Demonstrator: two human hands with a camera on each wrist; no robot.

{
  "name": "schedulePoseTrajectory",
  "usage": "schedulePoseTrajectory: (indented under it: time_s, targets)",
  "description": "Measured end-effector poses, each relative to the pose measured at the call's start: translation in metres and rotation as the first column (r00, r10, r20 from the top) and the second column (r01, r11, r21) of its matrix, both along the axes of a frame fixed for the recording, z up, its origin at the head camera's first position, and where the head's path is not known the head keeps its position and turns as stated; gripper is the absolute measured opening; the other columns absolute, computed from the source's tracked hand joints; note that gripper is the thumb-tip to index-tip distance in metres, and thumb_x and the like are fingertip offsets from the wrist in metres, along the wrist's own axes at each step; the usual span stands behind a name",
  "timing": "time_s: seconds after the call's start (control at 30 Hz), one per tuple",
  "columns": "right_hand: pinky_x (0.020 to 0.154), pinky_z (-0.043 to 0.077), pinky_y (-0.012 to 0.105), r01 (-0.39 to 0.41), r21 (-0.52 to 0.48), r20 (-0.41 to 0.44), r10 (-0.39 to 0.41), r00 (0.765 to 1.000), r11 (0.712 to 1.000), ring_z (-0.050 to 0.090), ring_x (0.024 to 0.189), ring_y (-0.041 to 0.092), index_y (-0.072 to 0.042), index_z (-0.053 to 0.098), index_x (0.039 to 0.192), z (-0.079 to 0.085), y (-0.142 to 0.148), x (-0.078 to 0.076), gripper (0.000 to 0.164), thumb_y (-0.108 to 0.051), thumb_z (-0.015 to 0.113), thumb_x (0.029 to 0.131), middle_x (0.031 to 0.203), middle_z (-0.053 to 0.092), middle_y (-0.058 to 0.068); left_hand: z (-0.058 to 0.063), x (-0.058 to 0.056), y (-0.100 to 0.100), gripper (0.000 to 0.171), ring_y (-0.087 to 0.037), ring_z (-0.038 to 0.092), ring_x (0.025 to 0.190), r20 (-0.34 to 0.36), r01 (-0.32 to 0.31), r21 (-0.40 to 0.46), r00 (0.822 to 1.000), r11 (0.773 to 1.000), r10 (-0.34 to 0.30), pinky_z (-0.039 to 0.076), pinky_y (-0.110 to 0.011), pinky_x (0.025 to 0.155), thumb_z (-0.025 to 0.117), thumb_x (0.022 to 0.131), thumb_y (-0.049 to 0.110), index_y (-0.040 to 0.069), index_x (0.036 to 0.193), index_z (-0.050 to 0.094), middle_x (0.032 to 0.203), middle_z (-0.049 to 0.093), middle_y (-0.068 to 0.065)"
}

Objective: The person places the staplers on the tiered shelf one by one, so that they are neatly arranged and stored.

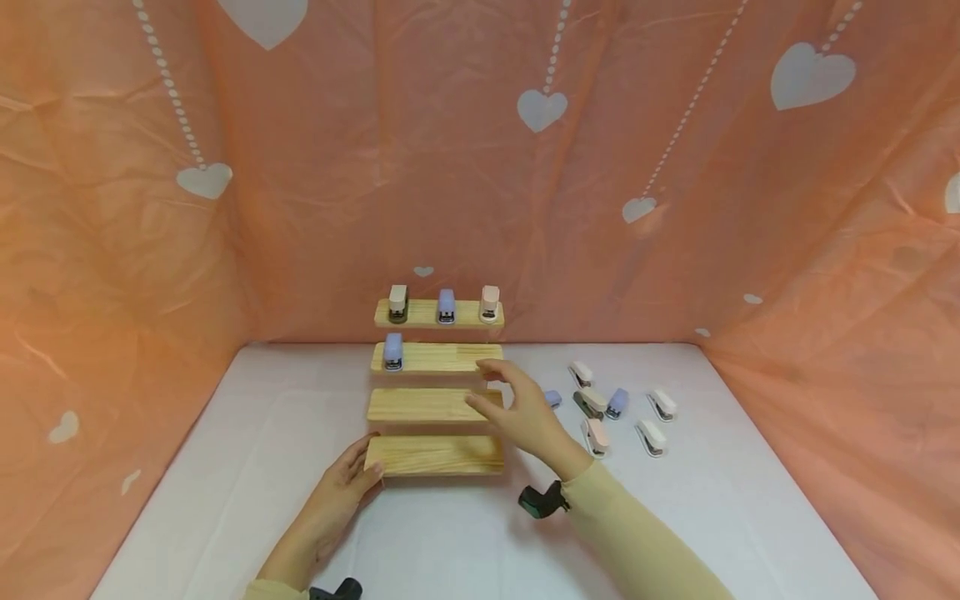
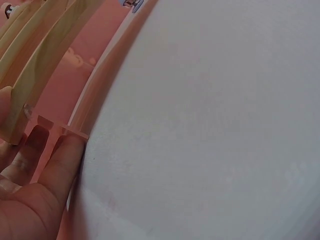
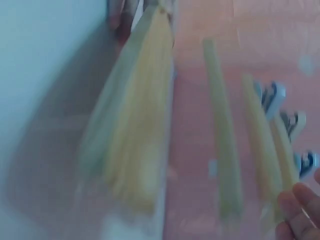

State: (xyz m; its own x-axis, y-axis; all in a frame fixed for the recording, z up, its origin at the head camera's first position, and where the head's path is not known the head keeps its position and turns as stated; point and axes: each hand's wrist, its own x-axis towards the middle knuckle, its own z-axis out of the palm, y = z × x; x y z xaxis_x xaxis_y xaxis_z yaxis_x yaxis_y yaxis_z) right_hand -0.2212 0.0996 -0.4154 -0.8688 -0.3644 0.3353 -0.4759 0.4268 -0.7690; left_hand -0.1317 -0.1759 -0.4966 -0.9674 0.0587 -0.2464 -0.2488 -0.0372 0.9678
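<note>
A tiered rack of pale wooden shelves [image 1: 450,456] stands in the middle of the table, with clear supports at its side. My left hand [image 1: 337,492] holds its lower left corner, thumb near the bottom board; the left wrist view shows these fingers [image 2: 62,162] against the clear support. My right hand [image 1: 528,417] hovers by the right ends of the middle boards, thumb and fingers spread, with nothing seen between them. On the top board stand a cream-and-dark stapler [image 1: 398,304], a purple stapler [image 1: 446,306] and a pink stapler [image 1: 489,304]. Another purple stapler [image 1: 393,351] stands at the left below.
Right of the rack, several staplers lie on the white table [image 1: 750,517], among them a pink one [image 1: 596,437], a purple one [image 1: 617,403] and a white one [image 1: 651,437]. Another purple stapler [image 1: 552,398] is partly behind my right hand. An orange curtain [image 1: 450,167] closes the back.
</note>
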Motion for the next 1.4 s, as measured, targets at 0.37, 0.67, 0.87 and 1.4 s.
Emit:
schedulePoseTrajectory:
  time_s: [0.37,0.67,0.87,1.4]
  targets:
    - [0.100,0.043,0.053,0.201,0.037,-0.028,-0.200,0.979,0.979,0.054,0.117,0.023,-0.019,0.058,0.129,-0.027,0.088,0.015,0.050,-0.039,0.073,0.086,0.125,0.061,0.004,0.000,-0.002,0.001,0.064,-0.035,0.025,0.141,0.003,0.013,-0.001,1.000,1.000,-0.013,0.042,-0.035,0.103,0.054,0.099,0.012,0.009,0.153,0.021,0.157,0.017,-0.023]
    - [0.099,0.042,0.054,0.293,0.110,0.084,-0.303,0.949,0.950,0.052,0.118,0.033,-0.009,0.058,0.130,-0.050,0.139,0.020,0.055,-0.038,0.073,0.087,0.129,0.060,0.010,-0.001,0.000,0.001,0.063,-0.034,0.022,0.142,-0.003,0.028,0.023,1.000,0.999,-0.028,0.042,-0.037,0.103,0.055,0.099,0.013,0.010,0.153,0.023,0.157,0.015,-0.022]
    - [0.102,0.043,0.052,0.292,0.149,0.187,-0.317,0.930,0.945,0.049,0.121,0.035,-0.005,0.055,0.132,-0.063,0.154,0.020,0.058,-0.040,0.070,0.088,0.131,0.056,0.017,0.000,0.000,0.000,0.063,-0.034,0.023,0.142,-0.002,0.019,0.010,1.000,1.000,-0.019,0.042,-0.036,0.103,0.054,0.099,0.014,0.010,0.153,0.022,0.158,0.014,-0.022]
    - [0.084,0.054,0.036,0.266,0.116,0.384,-0.290,0.877,0.957,0.056,0.114,0.033,-0.013,0.049,0.138,-0.078,0.167,0.022,0.057,-0.033,0.071,0.090,0.133,0.053,0.022,0.000,-0.001,0.000,0.063,-0.035,0.024,0.141,0.007,0.015,0.010,1.000,1.000,-0.016,0.042,-0.038,0.104,0.054,0.099,0.013,0.010,0.153,0.022,0.158,0.014,-0.022]
